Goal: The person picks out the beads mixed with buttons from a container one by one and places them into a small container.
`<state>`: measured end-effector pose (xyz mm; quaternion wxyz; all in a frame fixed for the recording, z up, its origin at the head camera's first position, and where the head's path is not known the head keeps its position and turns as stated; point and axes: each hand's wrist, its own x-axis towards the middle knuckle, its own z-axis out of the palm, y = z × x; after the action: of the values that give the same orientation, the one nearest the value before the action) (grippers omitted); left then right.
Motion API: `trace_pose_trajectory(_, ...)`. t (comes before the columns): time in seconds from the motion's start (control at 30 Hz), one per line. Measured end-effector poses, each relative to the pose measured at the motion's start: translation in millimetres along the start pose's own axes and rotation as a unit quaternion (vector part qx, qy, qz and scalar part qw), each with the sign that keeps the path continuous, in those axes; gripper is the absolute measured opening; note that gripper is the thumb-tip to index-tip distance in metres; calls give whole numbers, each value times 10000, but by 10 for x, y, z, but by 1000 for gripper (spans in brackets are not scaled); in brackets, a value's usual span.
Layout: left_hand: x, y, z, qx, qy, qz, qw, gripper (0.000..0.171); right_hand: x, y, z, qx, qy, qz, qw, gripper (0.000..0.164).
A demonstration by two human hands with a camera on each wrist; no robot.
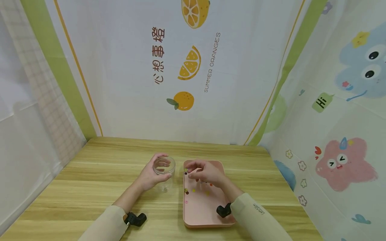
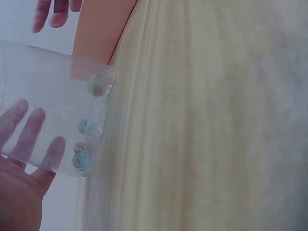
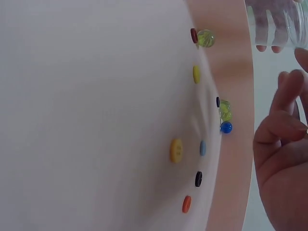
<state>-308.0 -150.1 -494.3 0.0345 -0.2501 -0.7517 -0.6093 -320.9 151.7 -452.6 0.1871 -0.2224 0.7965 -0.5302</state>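
Note:
My left hand [image 1: 149,174] grips a clear jar [image 1: 164,182] upright over the wooden table, its fingers and thumb wrapped around the side. Several glass marbles [image 2: 97,85] lie at the bottom of the jar. To the right, my right hand [image 1: 205,172] is over the far left part of a pink tray [image 1: 208,209], fingers bent and thumb apart from the index finger, with nothing seen between them. Buttons and marbles lie scattered in the tray, among them a yellow button [image 3: 176,150], an orange button [image 3: 186,204], a blue marble [image 3: 226,127] and a yellow-green marble [image 3: 206,38].
The wooden table [image 1: 120,160] carries the tray and jar. A white curtain [image 1: 129,110] with orange prints hangs behind its back edge, and a sheet with cartoon prints [image 1: 343,164] hangs on the right. Black wrist cameras [image 1: 135,219] sit at both sleeves.

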Motion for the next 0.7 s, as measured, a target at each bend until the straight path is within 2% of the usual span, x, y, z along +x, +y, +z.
trace_pose_trajectory(0.7, 0, -10, 2, -23, 65, -18, 10000, 72, 33, 107, 35, -460, -961, 391, 9935, 26)
